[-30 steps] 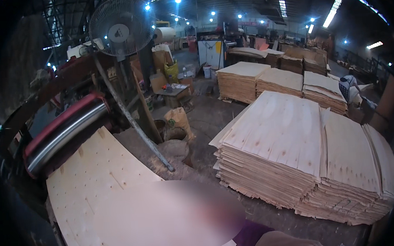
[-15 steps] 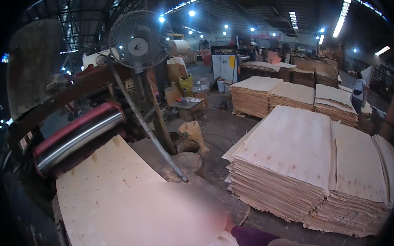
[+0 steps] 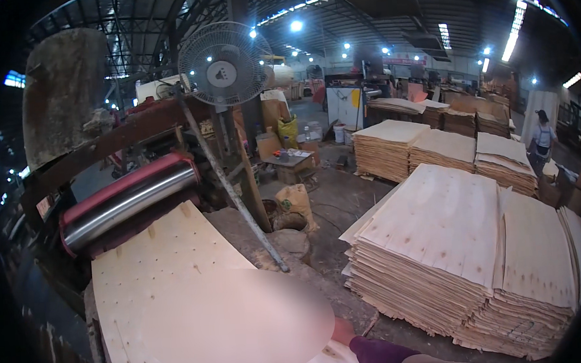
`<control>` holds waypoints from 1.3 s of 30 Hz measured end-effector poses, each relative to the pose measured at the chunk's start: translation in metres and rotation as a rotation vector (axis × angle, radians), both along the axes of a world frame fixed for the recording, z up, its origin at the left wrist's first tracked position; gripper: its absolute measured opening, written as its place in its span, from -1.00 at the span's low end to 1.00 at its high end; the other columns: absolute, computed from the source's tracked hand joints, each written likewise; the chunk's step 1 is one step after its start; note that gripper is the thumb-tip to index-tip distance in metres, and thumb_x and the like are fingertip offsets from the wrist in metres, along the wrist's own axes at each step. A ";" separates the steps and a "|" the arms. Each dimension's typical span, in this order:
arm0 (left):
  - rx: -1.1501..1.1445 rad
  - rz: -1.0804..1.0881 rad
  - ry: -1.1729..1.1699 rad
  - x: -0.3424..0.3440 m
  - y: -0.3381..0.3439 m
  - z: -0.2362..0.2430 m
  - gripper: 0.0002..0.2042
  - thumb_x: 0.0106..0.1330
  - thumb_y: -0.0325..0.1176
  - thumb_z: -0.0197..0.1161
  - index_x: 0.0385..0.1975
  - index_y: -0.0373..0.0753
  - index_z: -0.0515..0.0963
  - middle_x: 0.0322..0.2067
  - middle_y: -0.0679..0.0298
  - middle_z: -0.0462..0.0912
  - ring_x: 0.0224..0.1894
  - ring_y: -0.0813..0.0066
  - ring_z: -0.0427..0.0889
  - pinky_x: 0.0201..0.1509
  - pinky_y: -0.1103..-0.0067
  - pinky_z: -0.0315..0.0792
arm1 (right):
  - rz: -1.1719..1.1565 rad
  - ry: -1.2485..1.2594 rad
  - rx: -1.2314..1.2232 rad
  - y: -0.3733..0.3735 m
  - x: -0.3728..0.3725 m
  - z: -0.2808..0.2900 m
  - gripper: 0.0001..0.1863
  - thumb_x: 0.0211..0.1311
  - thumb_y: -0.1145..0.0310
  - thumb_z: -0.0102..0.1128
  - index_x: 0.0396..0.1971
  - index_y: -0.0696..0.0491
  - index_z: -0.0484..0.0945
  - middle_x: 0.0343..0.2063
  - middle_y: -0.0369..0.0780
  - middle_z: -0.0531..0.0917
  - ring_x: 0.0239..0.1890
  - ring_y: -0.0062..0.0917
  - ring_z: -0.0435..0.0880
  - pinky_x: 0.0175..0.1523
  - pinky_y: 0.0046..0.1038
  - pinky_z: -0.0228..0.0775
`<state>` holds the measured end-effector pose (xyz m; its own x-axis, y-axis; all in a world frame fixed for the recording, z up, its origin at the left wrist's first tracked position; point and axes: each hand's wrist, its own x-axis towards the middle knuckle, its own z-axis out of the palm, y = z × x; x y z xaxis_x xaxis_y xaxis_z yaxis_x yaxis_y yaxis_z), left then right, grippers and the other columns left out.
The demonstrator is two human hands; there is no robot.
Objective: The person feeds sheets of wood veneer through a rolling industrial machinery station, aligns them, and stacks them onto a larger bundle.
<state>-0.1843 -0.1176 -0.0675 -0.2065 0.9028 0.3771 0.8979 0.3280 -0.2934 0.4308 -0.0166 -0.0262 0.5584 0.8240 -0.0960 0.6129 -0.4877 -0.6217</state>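
Dim factory shed, veneer stacks point(image 3: 465, 251) piled right, a pedestal fan point(image 3: 224, 63) standing behind the roller machine point(image 3: 130, 200). A large pale veneer sheet point(image 3: 198, 298) lies out from the roller; the right hand point(image 3: 342, 331) touches its near right edge, grip unclear, left hand unseen. Tan sack point(image 3: 296, 201) on the floor; yellow bag point(image 3: 288, 128) further back.

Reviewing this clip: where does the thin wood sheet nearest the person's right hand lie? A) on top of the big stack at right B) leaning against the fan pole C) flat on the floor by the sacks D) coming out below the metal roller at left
D: the veneer sheet runs from under the metal roller toward the right hand, which is at its near edge.
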 end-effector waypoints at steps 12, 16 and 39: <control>-0.018 0.017 -0.056 -0.002 -0.001 -0.004 -0.61 0.33 -0.14 0.01 0.03 -0.25 0.47 0.10 -0.11 0.43 0.19 -0.15 0.34 0.27 0.05 0.15 | 0.026 0.070 -0.091 0.001 0.003 0.008 -0.21 0.11 -0.36 -0.07 0.01 0.09 0.49 -0.22 0.07 0.64 -0.08 -0.06 0.61 0.04 -0.14 0.40; -0.036 0.036 -0.055 -0.001 0.000 -0.001 -0.59 0.33 -0.11 0.00 0.04 -0.25 0.47 0.12 -0.10 0.41 0.21 -0.13 0.32 0.29 0.06 0.14 | 0.012 0.053 -0.068 0.001 0.002 0.002 -0.21 0.11 -0.36 -0.07 0.02 0.08 0.49 -0.19 0.07 0.64 -0.07 -0.05 0.60 0.06 -0.12 0.39; -0.218 0.168 -0.007 0.002 0.003 0.002 -0.61 0.35 -0.30 -0.11 0.04 -0.39 0.47 0.19 0.02 0.37 0.28 -0.03 0.25 0.34 0.18 0.09 | -0.005 0.064 -0.019 0.000 0.002 0.003 -0.27 0.10 -0.34 -0.03 -0.19 0.12 0.55 -0.29 0.06 0.65 -0.15 -0.06 0.63 -0.04 -0.12 0.41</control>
<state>-0.1821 -0.1147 -0.0659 -0.3618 0.9156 0.1757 0.8385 0.4019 -0.3678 0.4326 -0.0166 -0.0233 0.5546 0.8189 -0.1474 0.5699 -0.5029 -0.6498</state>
